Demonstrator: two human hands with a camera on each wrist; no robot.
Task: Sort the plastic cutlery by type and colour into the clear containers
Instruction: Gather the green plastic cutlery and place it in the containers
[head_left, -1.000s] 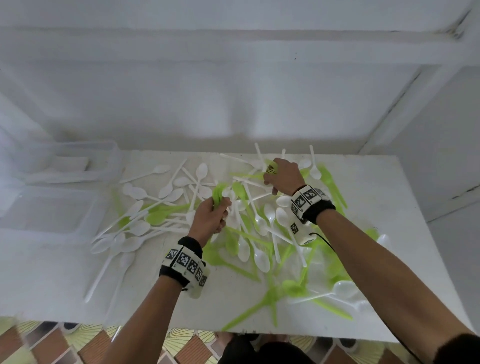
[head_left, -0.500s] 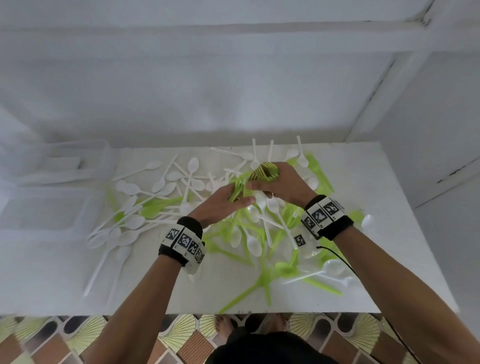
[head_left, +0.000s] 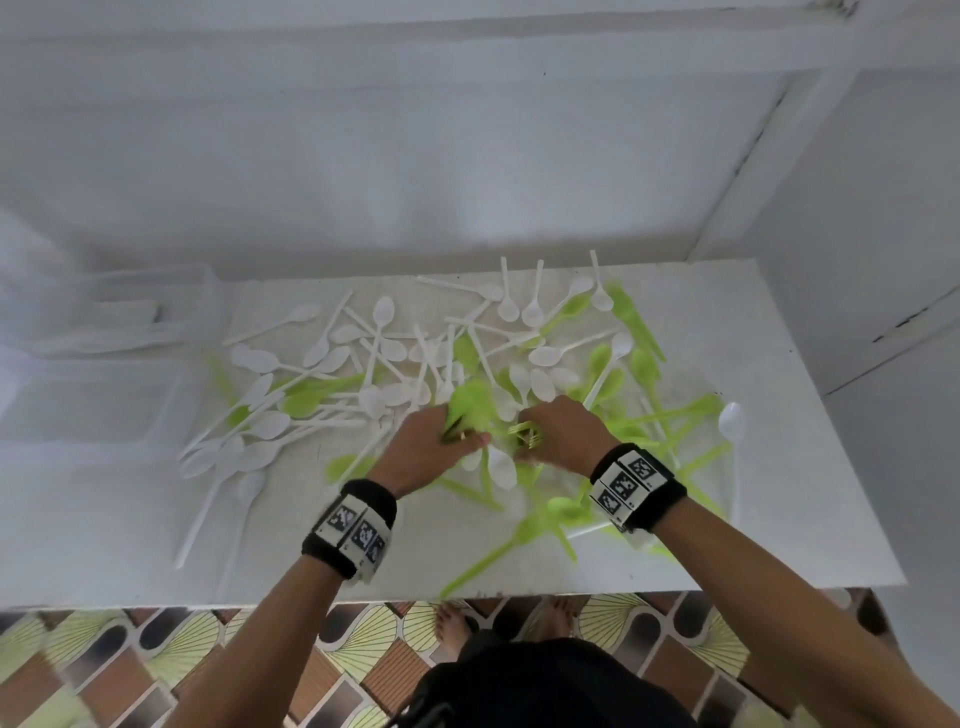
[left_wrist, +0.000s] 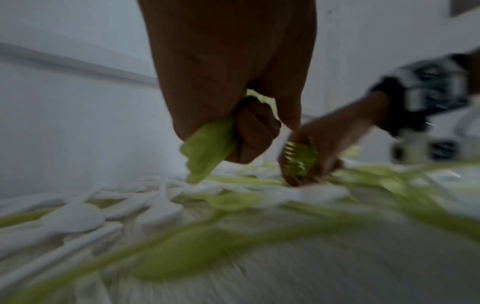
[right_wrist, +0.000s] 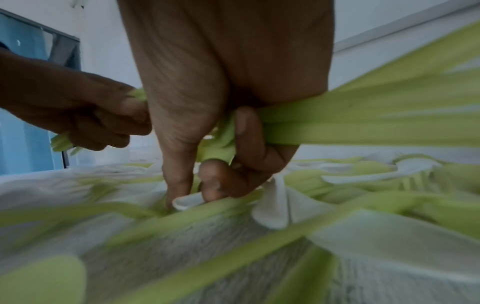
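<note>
- Left hand (head_left: 434, 447): fingers clenched round a bundle of green cutlery (head_left: 470, 410), held just above the pile mid-desk; type unclear from blur, possibly spoons.
- Right hand (head_left: 558, 434): fingers curled round a bunch of green forks (left_wrist: 301, 158), tines showing in left wrist view; thumb and forefinger also down at the pile, touching a white piece (right_wrist: 187, 201).
- Desk (head_left: 779, 415): still covered with loose white spoons (head_left: 384, 312) and green pieces, mixed and overlapping.
- Clear containers (head_left: 104, 400): far left of desk, well apart from both hands; nearer one looks unfilled, farther one too blurred to tell contents.
- Progress, judged: early; only the handfuls gathered, nearly everything left to sort and drop in.
- Writing: none readable; only black-and-white marker squares on wristbands (head_left: 631, 480).
</note>
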